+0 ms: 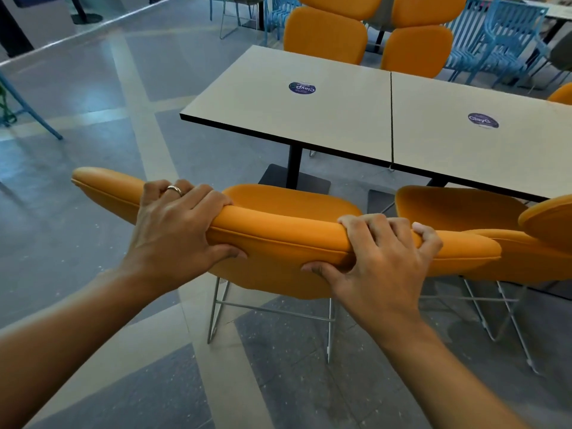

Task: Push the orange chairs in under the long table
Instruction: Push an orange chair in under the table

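Collision is the risk. The left hand [176,224] and right hand [380,258] each curl tight over the backrest top of the near orange chair [278,233], not yet tucked under the long table [278,97] beyond the knuckles. Right of the grip a neighbouring chair [458,209] crowds it (perhaps touching); ahead, the pedestal base [294,181] could snag its legs.

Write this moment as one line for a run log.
left hand: grips orange chair backrest | right hand: grips same backrest | seat: not yet under long table | second chair: beside it, right
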